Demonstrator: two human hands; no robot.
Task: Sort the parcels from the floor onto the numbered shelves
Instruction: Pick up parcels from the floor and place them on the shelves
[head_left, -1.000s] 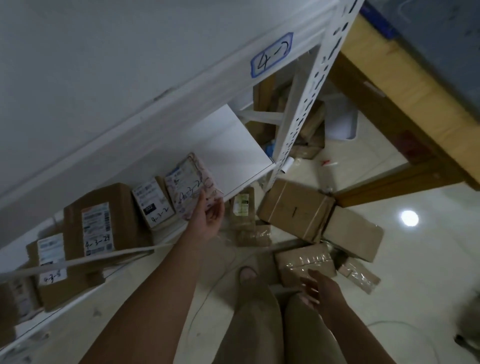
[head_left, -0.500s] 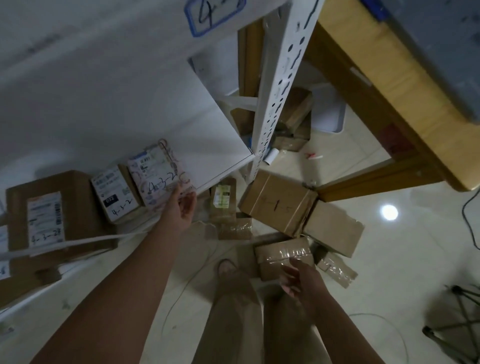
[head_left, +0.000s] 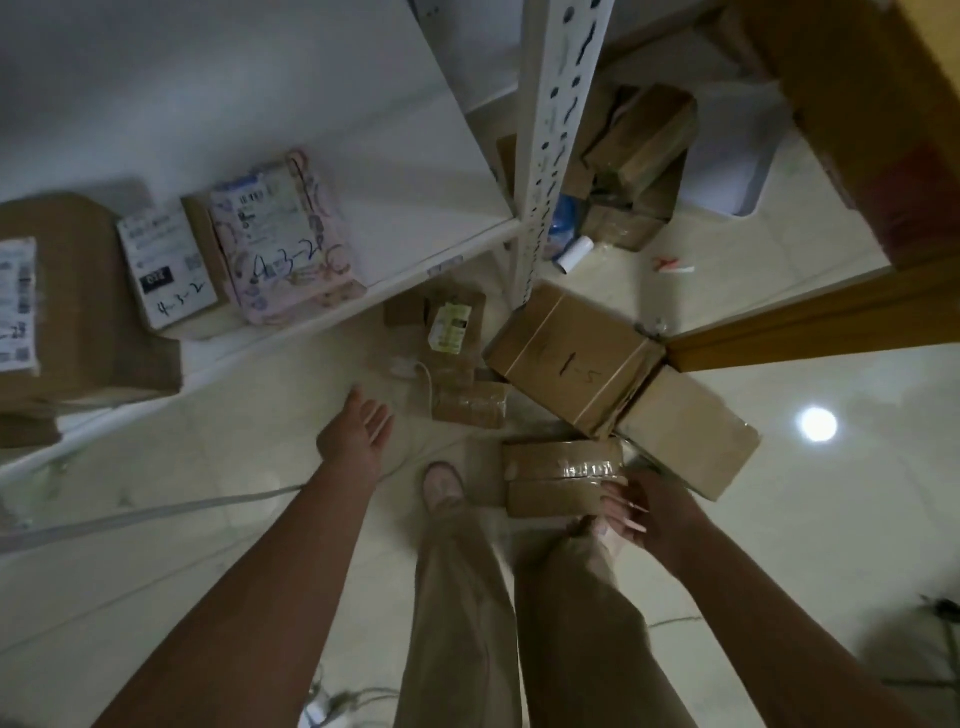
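A pink patterned parcel (head_left: 283, 244) marked 4-3-2 lies on the white shelf (head_left: 431, 171), beside a white-labelled box (head_left: 166, 270) and a larger brown box (head_left: 78, 296). My left hand (head_left: 358, 434) hangs below the shelf edge, fingers relaxed, holding nothing. On the floor, a taped brown parcel (head_left: 561, 475) lies by my feet; the fingers of my right hand (head_left: 644, 514) hang loosely over its near right corner, and I cannot tell if they touch it. A big box (head_left: 571, 358) marked 1-5 sits behind it, with another brown box (head_left: 685, 436) to its right.
A white perforated shelf post (head_left: 550, 130) stands at centre. Small parcels (head_left: 452, 332) lie under the shelf edge, and more boxes (head_left: 639, 150) are behind the post. A wooden table (head_left: 810, 322) stands at right. Cables (head_left: 156, 514) cross the tiled floor.
My left hand let go of the pink parcel and dropped below the shelf. My right hand moved down to the taped parcel on the floor. The view tilted downward.
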